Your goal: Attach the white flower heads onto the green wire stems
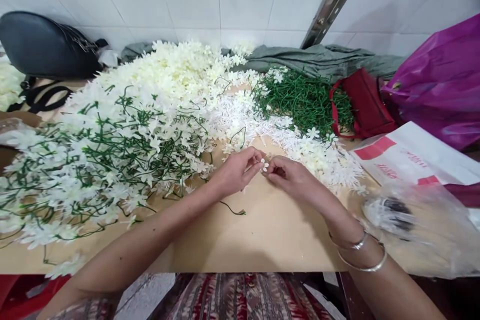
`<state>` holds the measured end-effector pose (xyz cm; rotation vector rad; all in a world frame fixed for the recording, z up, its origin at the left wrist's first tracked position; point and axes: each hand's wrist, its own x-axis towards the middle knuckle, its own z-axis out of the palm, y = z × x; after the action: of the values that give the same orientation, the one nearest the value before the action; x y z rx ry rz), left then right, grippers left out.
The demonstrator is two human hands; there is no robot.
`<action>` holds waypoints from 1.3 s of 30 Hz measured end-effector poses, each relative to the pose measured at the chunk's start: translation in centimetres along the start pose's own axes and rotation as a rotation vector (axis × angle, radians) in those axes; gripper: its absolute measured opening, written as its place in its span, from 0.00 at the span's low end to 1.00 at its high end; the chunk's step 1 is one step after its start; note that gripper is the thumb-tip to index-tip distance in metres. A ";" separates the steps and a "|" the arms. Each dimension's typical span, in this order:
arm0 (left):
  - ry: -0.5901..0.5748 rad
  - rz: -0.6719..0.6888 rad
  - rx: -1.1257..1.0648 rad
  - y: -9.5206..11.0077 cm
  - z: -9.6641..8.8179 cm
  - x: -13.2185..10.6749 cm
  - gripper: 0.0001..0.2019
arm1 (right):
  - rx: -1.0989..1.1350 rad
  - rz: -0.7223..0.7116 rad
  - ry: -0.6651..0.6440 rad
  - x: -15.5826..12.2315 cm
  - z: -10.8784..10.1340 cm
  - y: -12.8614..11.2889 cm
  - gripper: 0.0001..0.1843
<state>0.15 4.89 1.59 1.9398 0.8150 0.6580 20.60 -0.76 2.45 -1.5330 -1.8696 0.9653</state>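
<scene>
My left hand (236, 172) and my right hand (290, 177) meet over the middle of the tan board (262, 230). Between their fingertips sits a small white artificial flower (264, 164); both hands pinch it. A thin green stem (232, 209) trails down from my left hand onto the board. Two silver bangles (360, 255) circle my right wrist. A heap of finished white flowers on green stems (93, 160) lies to the left of my left hand.
A pile of loose cream blossoms (180, 70) lies at the back, white plastic pieces (240, 115) behind the hands, bare green stems (303, 100) at back right. A black bag (45, 45), red bag (365, 102), magenta plastic bag (442, 80) and clear bag (420, 225) ring the board.
</scene>
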 end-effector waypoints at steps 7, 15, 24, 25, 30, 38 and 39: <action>0.205 -0.138 -0.354 0.9 -0.1 1.2 0.11 | 0.386 0.070 0.338 2.4 -1.0 1.1 0.16; 0.380 -0.308 -0.687 2.6 0.0 1.5 0.13 | 0.671 0.086 0.564 1.2 -1.4 -2.1 0.14; 0.331 -0.273 -0.590 2.8 1.2 1.3 0.09 | 0.530 0.000 0.666 -0.8 2.1 -4.3 0.05; 0.311 -0.266 -0.588 3.0 1.4 1.2 0.09 | 0.508 0.002 0.688 -0.8 2.4 -4.3 0.04; 0.252 -0.290 -0.628 3.6 1.7 0.8 0.10 | 0.331 0.005 0.802 -1.2 3.4 -3.3 0.02; 0.246 -0.229 -0.570 3.2 2.3 0.8 0.07 | -0.099 -0.168 0.857 -1.6 3.5 -2.4 0.07; 0.256 -0.210 -0.542 3.1 2.5 0.7 0.07 | -0.155 -0.211 0.874 -1.6 3.5 -2.4 0.08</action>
<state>3.25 2.94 3.32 1.2807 0.8728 0.9022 16.77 -3.22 2.32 -1.4591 -1.4207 0.0053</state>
